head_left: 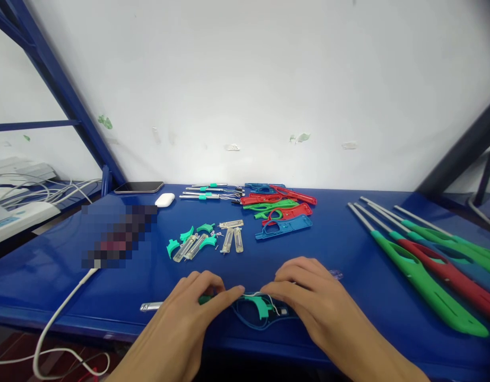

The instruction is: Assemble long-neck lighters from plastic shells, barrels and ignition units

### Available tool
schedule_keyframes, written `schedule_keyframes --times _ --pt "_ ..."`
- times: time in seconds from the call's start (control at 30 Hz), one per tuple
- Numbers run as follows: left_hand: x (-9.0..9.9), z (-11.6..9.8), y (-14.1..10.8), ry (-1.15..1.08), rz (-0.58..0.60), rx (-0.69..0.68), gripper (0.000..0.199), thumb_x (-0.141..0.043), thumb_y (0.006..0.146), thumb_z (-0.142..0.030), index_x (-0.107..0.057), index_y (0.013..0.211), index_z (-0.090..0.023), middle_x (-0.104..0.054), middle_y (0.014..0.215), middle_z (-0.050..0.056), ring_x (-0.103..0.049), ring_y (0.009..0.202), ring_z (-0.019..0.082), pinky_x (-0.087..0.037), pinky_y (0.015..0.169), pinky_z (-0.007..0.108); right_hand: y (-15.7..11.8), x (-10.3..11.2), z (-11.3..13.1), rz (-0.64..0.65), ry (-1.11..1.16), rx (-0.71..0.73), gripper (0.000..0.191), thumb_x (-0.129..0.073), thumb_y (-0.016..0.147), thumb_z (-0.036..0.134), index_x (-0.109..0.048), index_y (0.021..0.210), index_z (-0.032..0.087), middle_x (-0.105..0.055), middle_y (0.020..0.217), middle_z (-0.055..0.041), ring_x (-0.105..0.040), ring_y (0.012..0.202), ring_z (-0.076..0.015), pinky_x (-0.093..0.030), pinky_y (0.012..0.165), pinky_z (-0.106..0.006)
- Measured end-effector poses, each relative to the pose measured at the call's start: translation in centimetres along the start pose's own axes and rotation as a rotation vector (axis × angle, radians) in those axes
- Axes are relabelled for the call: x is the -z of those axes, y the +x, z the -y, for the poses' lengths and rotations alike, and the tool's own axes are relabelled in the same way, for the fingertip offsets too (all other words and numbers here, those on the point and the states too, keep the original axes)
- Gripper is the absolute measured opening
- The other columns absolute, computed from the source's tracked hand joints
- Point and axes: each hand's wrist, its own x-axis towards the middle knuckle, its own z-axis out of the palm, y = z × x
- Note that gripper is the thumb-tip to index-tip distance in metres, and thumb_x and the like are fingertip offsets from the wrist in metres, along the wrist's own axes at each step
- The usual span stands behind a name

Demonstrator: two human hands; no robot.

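At the front edge of the table lies an open blue half shell of a long-necked lighter (250, 322), with a teal trigger (261, 306), a thin white wire (273, 304) and a small white part inside. My left hand (199, 300) closes on its neck end, where a metal tube (150, 306) sticks out to the left. At the handle end, my right hand (306, 286) is closed on the shell, its thumb and index finger touching the wire. The palms hide both ends of the shell. A small clear purplish part (336, 274) shows just behind my right hand.
Finished lighters (423, 276) lie at right. Behind my hands are teal triggers (187, 233), clear fuel tanks (228, 240), metal tubes with wires (200, 196) and coloured half shells (284, 227). A pixelated object (119, 239) with a white cable (57, 313), a white case (165, 200) and a phone (139, 187) are left.
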Motion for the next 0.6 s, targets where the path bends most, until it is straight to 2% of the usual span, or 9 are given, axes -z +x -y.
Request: schedule_keyframes --times 0.17,0.33,0.6 --pt "-0.66 0.46 -0.44 -0.026 0.025 -0.028 0.080 -0.040 0.083 0.007 -0.064 0.144 -0.039 -0.068 0.120 0.004 -0.068 0.097 0.017 -0.061 0.090 0.032 0.04 -0.02 0.32 0.012 0.004 0.000 0.035 -0.055 0.102 0.001 -0.074 0.117 0.026 -0.076 0.102 -0.0018 -0.068 0.097 -0.0188 -0.051 0.085 -0.033" --pt "-0.41 0.17 -0.15 0.027 0.022 -0.045 0.080 -0.037 0.086 0.008 -0.064 0.145 -0.039 -0.068 0.116 0.005 -0.066 0.094 0.017 -0.059 0.085 0.031 0.27 0.21 0.64 0.011 -0.044 0.031 0.035 -0.058 0.098 0.000 -0.075 0.116 0.025 -0.077 0.098 -0.0025 -0.071 0.094 -0.0184 -0.053 0.084 -0.033" --pt "0.26 -0.16 0.21 0.072 0.020 -0.089 0.084 -0.036 0.078 0.013 -0.069 0.137 -0.037 -0.069 0.113 0.002 -0.066 0.089 0.017 -0.060 0.086 0.028 0.01 0.20 0.69 0.042 0.002 0.010 0.037 -0.057 0.099 -0.003 -0.073 0.118 0.024 -0.076 0.102 -0.0017 -0.068 0.096 -0.0187 -0.052 0.085 -0.034"
